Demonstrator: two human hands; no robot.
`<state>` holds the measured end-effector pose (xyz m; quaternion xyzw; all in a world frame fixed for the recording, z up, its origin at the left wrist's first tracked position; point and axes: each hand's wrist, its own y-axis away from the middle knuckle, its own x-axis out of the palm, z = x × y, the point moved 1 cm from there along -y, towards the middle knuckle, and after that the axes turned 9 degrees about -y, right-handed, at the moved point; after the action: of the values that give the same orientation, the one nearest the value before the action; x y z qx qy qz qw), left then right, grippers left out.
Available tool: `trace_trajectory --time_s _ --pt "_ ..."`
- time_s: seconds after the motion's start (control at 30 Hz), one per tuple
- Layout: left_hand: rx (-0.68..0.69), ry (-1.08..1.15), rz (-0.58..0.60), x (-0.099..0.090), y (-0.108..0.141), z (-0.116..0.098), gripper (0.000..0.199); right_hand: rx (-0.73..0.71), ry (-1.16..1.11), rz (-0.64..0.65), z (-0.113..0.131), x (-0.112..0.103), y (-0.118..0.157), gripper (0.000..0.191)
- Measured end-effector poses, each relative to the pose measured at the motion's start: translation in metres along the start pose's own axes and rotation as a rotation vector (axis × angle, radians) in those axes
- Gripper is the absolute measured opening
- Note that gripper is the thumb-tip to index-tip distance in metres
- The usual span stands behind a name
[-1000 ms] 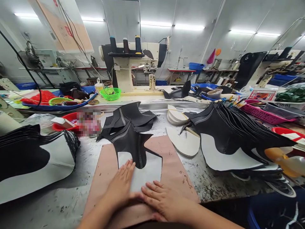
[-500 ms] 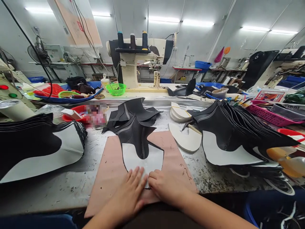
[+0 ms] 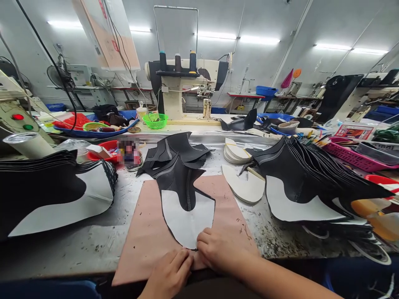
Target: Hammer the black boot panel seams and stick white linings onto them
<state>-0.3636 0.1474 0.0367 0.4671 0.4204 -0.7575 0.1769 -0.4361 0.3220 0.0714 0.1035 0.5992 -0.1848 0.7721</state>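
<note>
A black shoe upper (image 3: 180, 182) with a white lining (image 3: 187, 220) over its rounded front lies flat on a pink sheet (image 3: 146, 224). The fingers of my right hand (image 3: 220, 251) are curled and pinch the lower right edge of the upper. Just below the tip of that edge, my left hand (image 3: 171, 272) is closed, its fingertips next to the edge; what lies between them is hidden. Behind this upper, more black pieces (image 3: 177, 147) lie overlapping.
Stacks of uppers stand at the left (image 3: 40, 178) and right (image 3: 299, 174). White sole-shaped pieces (image 3: 245, 187) lie right of the sheet. At the back are a sewing machine (image 3: 173, 97), a green basket (image 3: 155, 121) and a blue tray (image 3: 93, 131). A pink basket (image 3: 349, 155) sits far right.
My left hand has come off the white lining and moved down toward me, its spread fingers now curled. My right hand stays at the lower right edge. The view has tilted slightly up.
</note>
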Motion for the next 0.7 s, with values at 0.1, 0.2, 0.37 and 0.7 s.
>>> trace_trajectory --time_s 0.1,0.2,0.37,0.7 --pt "-0.018 0.027 0.042 0.0 -0.003 -0.001 0.03 -0.059 0.168 -0.035 0.008 0.017 -0.002 0.012" --pt "-0.013 -0.012 0.023 -0.001 -0.004 -0.001 0.029 -0.077 0.183 -0.046 0.011 0.024 -0.01 0.012" --pt "0.021 -0.212 0.006 -0.003 -0.001 0.003 0.029 0.318 -0.337 0.01 -0.015 0.013 -0.037 0.009" --pt "-0.059 -0.184 0.247 0.012 0.013 0.019 0.073 0.374 -0.776 -0.117 -0.048 0.005 -0.048 0.029"
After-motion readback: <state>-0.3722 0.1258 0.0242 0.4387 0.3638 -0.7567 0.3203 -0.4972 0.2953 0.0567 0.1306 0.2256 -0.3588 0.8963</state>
